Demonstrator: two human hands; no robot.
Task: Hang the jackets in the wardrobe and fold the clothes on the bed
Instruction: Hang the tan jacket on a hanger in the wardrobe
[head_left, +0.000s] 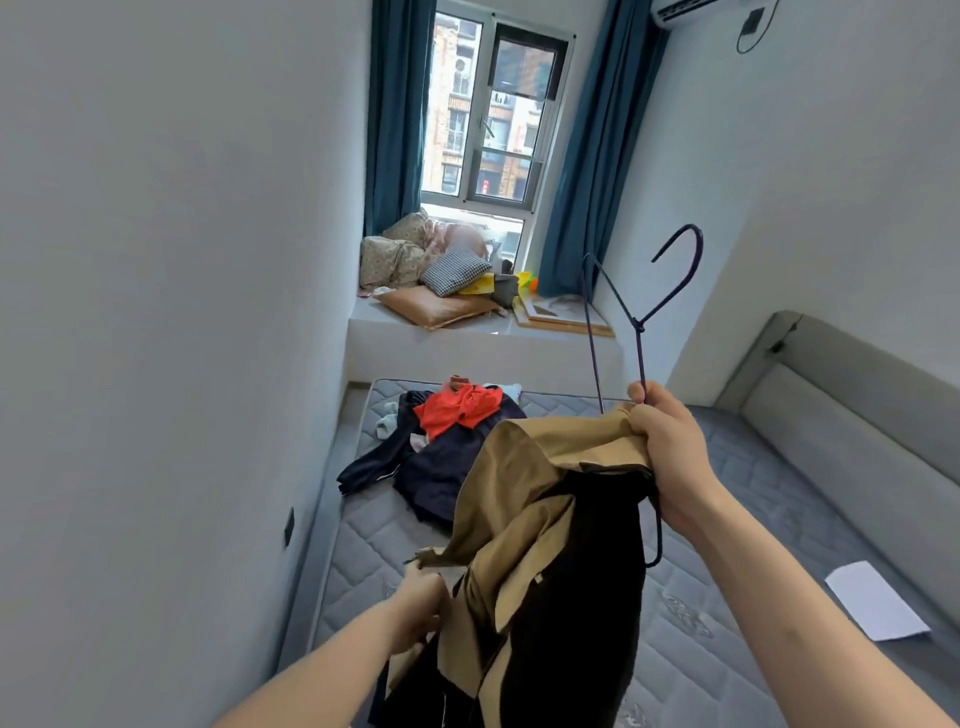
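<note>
Tan jacket (524, 519) bunched near, above the bed (727, 649): left hand (421, 608) grips its lower edge, right hand (670, 457) clamps collar plus wire hanger (639, 332) (hook up). Step: hangering. Next: thread hanger into shoulders; pile of clothes (441, 447) waits far left

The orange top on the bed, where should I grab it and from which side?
Take the orange top at its bunched middle, reaching from above. It lies crumpled on top of the dark clothes, so its raised folds are free to pinch, while its edges spread flat against the pile.
</note>
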